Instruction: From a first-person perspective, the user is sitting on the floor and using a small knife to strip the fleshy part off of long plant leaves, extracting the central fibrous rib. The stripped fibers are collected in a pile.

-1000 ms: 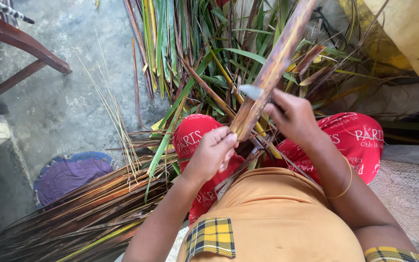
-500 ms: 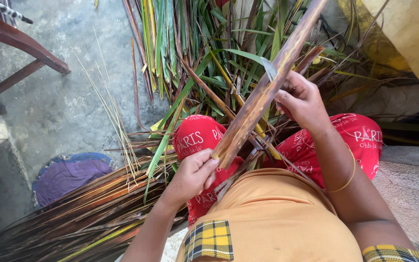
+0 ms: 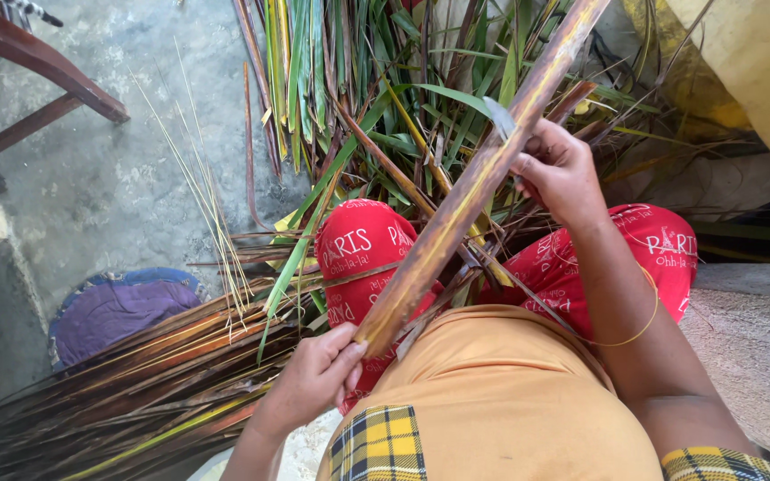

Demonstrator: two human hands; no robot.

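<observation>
A long brown-yellow palm frond stalk [image 3: 474, 178] runs diagonally from my lap to the upper right. My left hand [image 3: 314, 379] grips its lower end near my stomach. My right hand [image 3: 559, 169] is closed around a small knife whose grey blade [image 3: 498, 118] rests against the stalk's upper part. Below the stalk are my knees in red printed trousers [image 3: 363, 245], and I wear an orange top.
Green and dry palm leaves [image 3: 349, 98] lie piled in front of my knees. A heap of dry brown fronds [image 3: 135, 383] lies at lower left beside a purple cloth [image 3: 109, 312]. A wooden chair leg [image 3: 46, 71] stands at upper left on the concrete floor.
My left hand slid down the stalk toward my stomach. My right hand moved up and right along the stalk with the knife.
</observation>
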